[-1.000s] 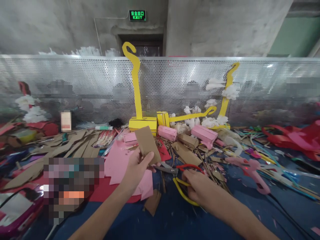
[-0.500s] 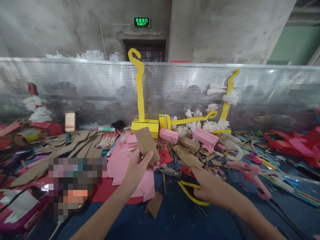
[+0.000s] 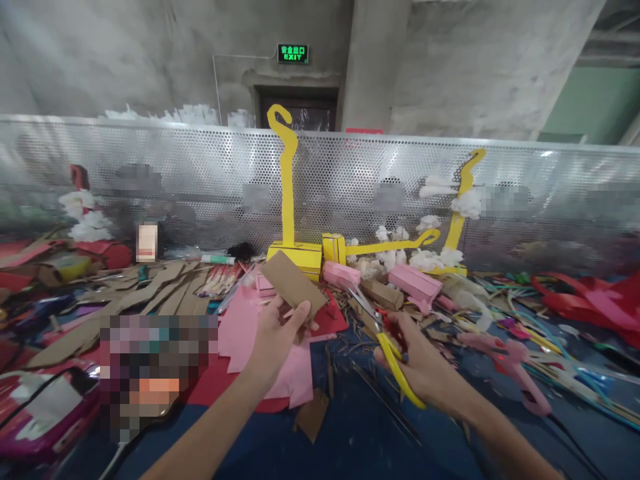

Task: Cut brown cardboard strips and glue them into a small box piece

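Observation:
Between the thumb and fingers of my left hand (image 3: 280,327) is a piece of brown cardboard (image 3: 293,280), tilted over some pink paper (image 3: 240,320). My right hand (image 3: 415,360) is wrapped round the handles of yellow-handled scissors (image 3: 395,363). The blades point up and to the left, a little apart from the cardboard's right edge. Behind the cardboard stands a yellow box with a tall hooked neck (image 3: 287,193). A small cardboard scrap (image 3: 313,415) lies on the blue table below my left hand.
A pink glue gun (image 3: 507,363) with a black cord lies at the right. Cardboard strips (image 3: 165,287) are heaped at the left. Pink rolled boxes (image 3: 415,283) and a second yellow piece (image 3: 334,249) sit near a perforated metal barrier (image 3: 200,173) at the back.
The scissors have swung from pointing left to pointing up and left. In my left hand the cardboard has turned, its top leaning further left.

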Action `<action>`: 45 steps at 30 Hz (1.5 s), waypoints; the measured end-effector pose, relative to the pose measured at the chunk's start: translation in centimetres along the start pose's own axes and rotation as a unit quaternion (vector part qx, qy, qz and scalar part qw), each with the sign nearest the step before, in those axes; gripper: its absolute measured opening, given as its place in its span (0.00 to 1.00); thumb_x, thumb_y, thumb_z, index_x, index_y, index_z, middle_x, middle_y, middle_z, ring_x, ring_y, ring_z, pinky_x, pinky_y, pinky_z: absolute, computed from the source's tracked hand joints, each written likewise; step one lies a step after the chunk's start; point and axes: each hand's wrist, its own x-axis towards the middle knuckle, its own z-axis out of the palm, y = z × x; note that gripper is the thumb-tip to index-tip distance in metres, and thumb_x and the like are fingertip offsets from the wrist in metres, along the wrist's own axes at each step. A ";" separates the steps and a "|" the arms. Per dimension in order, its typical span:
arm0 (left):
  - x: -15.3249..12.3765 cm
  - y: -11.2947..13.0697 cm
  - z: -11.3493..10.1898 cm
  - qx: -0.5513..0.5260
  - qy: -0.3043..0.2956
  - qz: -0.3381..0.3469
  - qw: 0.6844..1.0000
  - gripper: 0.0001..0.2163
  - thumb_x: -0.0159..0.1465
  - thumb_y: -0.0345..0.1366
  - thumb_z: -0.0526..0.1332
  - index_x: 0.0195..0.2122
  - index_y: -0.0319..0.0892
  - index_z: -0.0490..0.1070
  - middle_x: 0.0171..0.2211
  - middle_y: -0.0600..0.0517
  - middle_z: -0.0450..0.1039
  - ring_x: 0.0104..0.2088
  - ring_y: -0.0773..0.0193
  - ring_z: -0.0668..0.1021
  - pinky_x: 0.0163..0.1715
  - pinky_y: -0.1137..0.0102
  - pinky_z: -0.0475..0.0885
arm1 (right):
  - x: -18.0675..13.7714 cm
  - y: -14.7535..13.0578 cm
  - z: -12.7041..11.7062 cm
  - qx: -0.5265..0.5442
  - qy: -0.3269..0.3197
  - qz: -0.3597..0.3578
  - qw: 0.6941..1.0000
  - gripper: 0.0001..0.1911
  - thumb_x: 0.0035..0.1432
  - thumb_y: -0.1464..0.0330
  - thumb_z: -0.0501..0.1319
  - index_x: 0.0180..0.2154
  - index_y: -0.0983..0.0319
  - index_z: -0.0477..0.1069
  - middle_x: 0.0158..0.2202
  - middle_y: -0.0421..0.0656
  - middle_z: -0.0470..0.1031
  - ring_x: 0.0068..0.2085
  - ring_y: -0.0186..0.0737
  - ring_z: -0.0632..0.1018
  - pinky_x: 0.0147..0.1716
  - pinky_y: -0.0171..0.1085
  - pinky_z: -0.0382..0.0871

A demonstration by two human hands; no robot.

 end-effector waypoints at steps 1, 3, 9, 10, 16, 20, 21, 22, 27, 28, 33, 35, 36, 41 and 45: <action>0.0 0.0 0.0 -0.003 0.001 -0.003 1.000 0.16 0.59 0.45 0.69 0.42 0.39 0.71 0.34 0.50 0.78 0.23 0.67 0.79 0.21 0.73 0.73 | -0.3 -0.6 0.3 0.025 -0.029 0.009 0.999 0.21 0.63 0.58 0.59 0.53 0.60 0.60 0.43 0.46 0.73 0.42 0.46 0.76 0.41 0.41 0.70; 0.0 0.0 -0.1 -0.023 -0.001 -0.007 1.000 0.16 0.58 0.44 0.70 0.42 0.39 0.73 0.33 0.51 0.79 0.24 0.68 0.79 0.25 0.73 0.75 | -0.9 -1.8 0.7 0.037 -0.045 0.014 0.998 0.22 0.59 0.59 0.62 0.52 0.60 0.62 0.43 0.45 0.73 0.42 0.46 0.75 0.42 0.42 0.69; -0.5 0.6 0.5 -0.004 -0.036 -0.019 0.999 0.16 0.57 0.45 0.71 0.37 0.37 0.77 0.26 0.50 0.80 0.23 0.67 0.79 0.23 0.75 0.73 | -1.3 -4.1 1.6 0.092 -0.086 0.057 0.990 0.16 0.55 0.59 0.65 0.42 0.60 0.68 0.37 0.42 0.75 0.37 0.44 0.74 0.36 0.40 0.67; -0.6 0.7 0.7 -0.001 -0.047 -0.022 0.999 0.16 0.57 0.46 0.71 0.35 0.37 0.77 0.25 0.50 0.80 0.23 0.66 0.79 0.23 0.75 0.73 | -1.3 -4.2 1.7 0.105 -0.088 0.053 0.989 0.16 0.56 0.58 0.64 0.41 0.61 0.68 0.37 0.42 0.75 0.37 0.43 0.74 0.35 0.39 0.67; -1.1 0.7 1.2 0.017 -0.096 -0.027 0.995 0.17 0.57 0.48 0.70 0.33 0.37 0.75 0.22 0.49 0.80 0.22 0.62 0.81 0.25 0.70 0.77 | -1.7 -4.4 2.1 0.182 -0.074 0.040 0.980 0.15 0.57 0.58 0.64 0.41 0.61 0.67 0.35 0.41 0.74 0.35 0.42 0.72 0.34 0.38 0.66; -1.2 0.6 1.3 0.019 -0.097 -0.014 0.995 0.17 0.57 0.48 0.70 0.32 0.38 0.75 0.22 0.50 0.79 0.21 0.64 0.80 0.24 0.72 0.76 | -1.7 -4.4 2.1 0.192 -0.081 0.046 0.977 0.16 0.57 0.58 0.65 0.40 0.60 0.67 0.34 0.40 0.73 0.35 0.41 0.72 0.33 0.37 0.66; -1.2 0.6 1.3 0.019 -0.096 -0.012 0.995 0.16 0.57 0.48 0.70 0.31 0.38 0.75 0.22 0.51 0.78 0.20 0.65 0.79 0.23 0.72 0.75 | -1.7 -4.3 2.1 0.190 -0.083 0.046 0.977 0.15 0.57 0.58 0.65 0.40 0.60 0.67 0.34 0.40 0.73 0.35 0.42 0.73 0.33 0.37 0.66; -1.2 0.7 1.3 0.020 -0.093 -0.010 0.995 0.16 0.57 0.47 0.70 0.30 0.38 0.75 0.21 0.51 0.78 0.20 0.65 0.79 0.23 0.72 0.75 | -1.7 -4.2 2.1 0.188 -0.085 0.045 0.977 0.15 0.57 0.58 0.65 0.40 0.60 0.67 0.34 0.40 0.74 0.35 0.42 0.73 0.33 0.37 0.66; -1.1 0.7 1.2 0.032 -0.085 -0.003 0.996 0.14 0.59 0.46 0.69 0.32 0.38 0.74 0.21 0.51 0.78 0.20 0.65 0.79 0.23 0.72 0.75 | -1.7 -4.0 2.4 0.183 -0.090 0.042 0.978 0.15 0.56 0.59 0.66 0.40 0.61 0.67 0.36 0.42 0.76 0.36 0.43 0.74 0.34 0.37 0.66; -1.1 0.6 1.2 0.035 -0.086 -0.003 0.996 0.14 0.58 0.46 0.69 0.31 0.38 0.74 0.21 0.51 0.78 0.20 0.65 0.79 0.23 0.72 0.75 | -1.7 -4.0 2.4 0.186 -0.092 0.045 0.977 0.16 0.56 0.59 0.66 0.40 0.61 0.67 0.37 0.42 0.76 0.36 0.43 0.75 0.34 0.37 0.67; -1.2 0.7 1.3 0.052 -0.092 0.000 0.994 0.15 0.59 0.47 0.68 0.28 0.38 0.74 0.21 0.50 0.77 0.21 0.64 0.78 0.23 0.71 0.75 | -1.8 -4.6 2.4 0.189 -0.086 0.068 0.976 0.17 0.55 0.58 0.66 0.41 0.61 0.67 0.33 0.41 0.74 0.35 0.42 0.73 0.33 0.38 0.66; -1.2 0.7 1.3 0.058 -0.099 0.007 0.993 0.15 0.60 0.47 0.67 0.29 0.38 0.74 0.21 0.50 0.77 0.21 0.65 0.78 0.24 0.71 0.74 | -1.8 -4.6 2.5 0.183 -0.081 0.071 0.977 0.16 0.55 0.59 0.66 0.41 0.61 0.67 0.33 0.41 0.73 0.35 0.42 0.73 0.33 0.38 0.66; -1.2 0.7 1.3 0.062 -0.102 0.011 0.993 0.15 0.60 0.46 0.67 0.30 0.38 0.75 0.22 0.50 0.77 0.21 0.65 0.78 0.24 0.71 0.74 | -1.8 -4.6 2.5 0.180 -0.078 0.068 0.978 0.16 0.55 0.59 0.66 0.41 0.61 0.67 0.34 0.41 0.74 0.35 0.42 0.73 0.33 0.38 0.66; -1.3 0.6 1.3 0.068 -0.113 0.026 0.991 0.13 0.62 0.44 0.66 0.31 0.38 0.75 0.23 0.50 0.77 0.22 0.65 0.78 0.25 0.72 0.74 | -1.6 -4.4 2.3 0.185 -0.071 0.054 0.979 0.14 0.55 0.59 0.66 0.38 0.60 0.68 0.32 0.40 0.72 0.33 0.41 0.71 0.31 0.37 0.64; -1.5 0.5 1.3 0.068 -0.103 0.024 0.992 0.13 0.61 0.44 0.66 0.30 0.38 0.74 0.23 0.51 0.77 0.20 0.66 0.78 0.23 0.72 0.73 | -1.5 -5.0 2.2 0.229 -0.083 0.076 0.967 0.17 0.51 0.57 0.69 0.34 0.60 0.66 0.31 0.39 0.72 0.32 0.41 0.71 0.30 0.36 0.63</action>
